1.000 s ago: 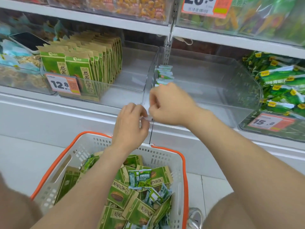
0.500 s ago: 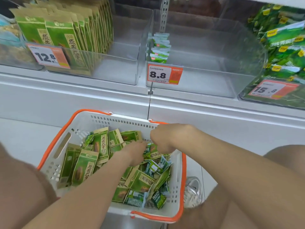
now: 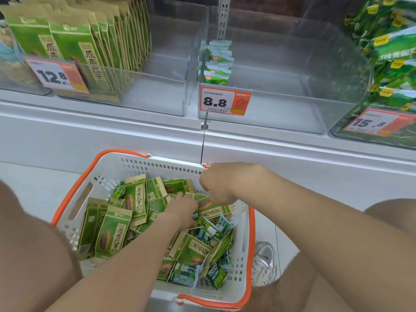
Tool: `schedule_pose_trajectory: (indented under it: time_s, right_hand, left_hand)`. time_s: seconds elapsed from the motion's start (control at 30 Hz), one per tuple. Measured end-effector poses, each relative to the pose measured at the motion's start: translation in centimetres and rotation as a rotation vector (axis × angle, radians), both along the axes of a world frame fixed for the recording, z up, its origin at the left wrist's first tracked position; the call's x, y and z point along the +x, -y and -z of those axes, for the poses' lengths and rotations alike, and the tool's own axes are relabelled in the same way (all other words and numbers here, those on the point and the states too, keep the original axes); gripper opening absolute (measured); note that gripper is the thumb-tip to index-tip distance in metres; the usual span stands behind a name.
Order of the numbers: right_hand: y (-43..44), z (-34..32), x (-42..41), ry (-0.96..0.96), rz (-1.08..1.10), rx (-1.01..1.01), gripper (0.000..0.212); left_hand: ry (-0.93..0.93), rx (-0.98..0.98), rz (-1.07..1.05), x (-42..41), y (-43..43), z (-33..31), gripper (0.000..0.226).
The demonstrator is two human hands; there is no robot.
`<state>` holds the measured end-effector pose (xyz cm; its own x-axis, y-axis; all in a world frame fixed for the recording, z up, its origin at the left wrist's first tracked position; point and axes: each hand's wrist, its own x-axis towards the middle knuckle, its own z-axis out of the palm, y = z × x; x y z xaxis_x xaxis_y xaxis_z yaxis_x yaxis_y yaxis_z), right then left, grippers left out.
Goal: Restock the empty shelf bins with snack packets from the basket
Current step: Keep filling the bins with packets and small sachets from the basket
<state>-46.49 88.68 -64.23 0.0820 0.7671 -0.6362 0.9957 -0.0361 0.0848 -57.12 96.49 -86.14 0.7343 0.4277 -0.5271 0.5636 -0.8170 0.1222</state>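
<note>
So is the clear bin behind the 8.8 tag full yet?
Nearly empty: the clear plastic bin holds only one row of small green packets by its left wall.

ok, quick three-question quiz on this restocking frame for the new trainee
1. True or false: the clear bin behind the 8.8 price tag is packed full.
2. Where are the left hand and right hand? A) over the snack packets in the basket; B) inside the 12.8 bin; C) flat on the floor.
3. Fill in: the basket's rim is ____.

Key: 1 false, it holds only a short row of small green packets along its left wall. 2 A. 3 orange.
</note>
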Motion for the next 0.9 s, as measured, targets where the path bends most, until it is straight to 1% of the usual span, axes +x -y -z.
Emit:
schedule_pose_trajectory:
  time_s: [0.07, 0.1, 0.2, 0.23, 0.27, 0.33, 0.4, 0.43, 0.47, 0.53, 0.57, 0.6, 0.63, 0.73, 0.77, 0.83, 0.9]
  right_hand:
    - [-0.4, 0.0, 0.2, -0.016, -0.007, 0.002, 0.014]
    - [-0.6, -0.2, 0.3, -0.031, -0.005, 0.002, 0.008]
    - [-1.0, -0.8, 0.9, -0.058, 0.039, 0.050, 0.007]
    - [-1.1, -1.1, 1.2, -0.050, 0.062, 0.073, 0.014]
    - [-1.2, -1.3, 1.6, -0.045, 0.092, 0.108, 0.015]
    - [-1.4, -1.8, 2.4, -0.036, 0.149, 0.197, 0.013]
    - [-1.6, -2.1, 3.0, -0.070, 0.221, 0.288, 0.022]
    - [-1.6, -2.3, 3.3, -0.102, 0.268, 0.330, 0.026]
    - [-1.6, -2.6, 3.5, -0.143, 0.309, 0.375, 0.028]
    - [-1.8, -3.5, 3.7, -0.232, 0.408, 0.447, 0.015]
    - [-1.9, -3.9, 3.8, -0.276, 0.464, 0.491, 0.013]
    - [-1.9, -4.4, 4.0, -0.318, 0.519, 0.549, 0.015]
    - [-2.0, -4.8, 4.1, -0.358, 0.568, 0.618, 0.017]
    - [-2.2, -5.7, 4.5, -0.450, 0.681, 0.829, 0.019]
    - [-2.1, -5.9, 4.4, -0.479, 0.711, 0.867, 0.020]
    - [-1.9, -6.0, 4.2, -0.534, 0.741, 0.887, 0.019]
    - [-1.7, -6.3, 3.6, -0.601, 0.754, 0.886, 0.021]
  left_hand:
    - [0.093, -0.125, -0.097, -0.1, -1.1, -0.1, 0.055]
    - [0.145, -0.196, -0.150, 0.0, -1.6, -0.6, 0.054]
    - [0.279, -0.416, -0.284, 0.6, -3.3, -3.2, 0.068]
    - [0.299, -0.489, -0.304, 1.0, -3.6, -4.7, 0.071]
    - [0.320, -0.530, -0.296, 1.4, -3.9, -6.2, 0.070]
    - [0.368, -0.532, -0.242, 2.0, -4.1, -9.6, 0.052]
    - [0.458, -0.531, -0.242, 2.3, -3.9, -12.9, 0.034]
    - [0.507, -0.527, -0.262, 2.4, -3.9, -14.5, 0.030]
    - [0.563, -0.528, -0.278, 2.2, -3.9, -15.8, 0.031]
    - [0.674, -0.597, -0.337, 1.8, -4.0, -18.1, 0.039]
    - [0.733, -0.630, -0.377, 1.6, -4.1, -19.1, 0.041]
    - [0.810, -0.656, -0.421, 1.5, -4.1, -19.9, 0.039]
    - [0.899, -0.690, -0.484, 1.4, -4.1, -20.6, 0.034]
    - [1.209, -0.847, -0.682, 1.3, -4.2, -22.1, 0.008]
    - [1.267, -0.837, -0.703, 1.1, -4.3, -22.3, 0.005]
    - [1.329, -0.783, -0.712, 0.9, -4.3, -22.4, 0.013]
    - [1.376, -0.722, -0.714, 0.9, -4.1, -22.8, 0.017]
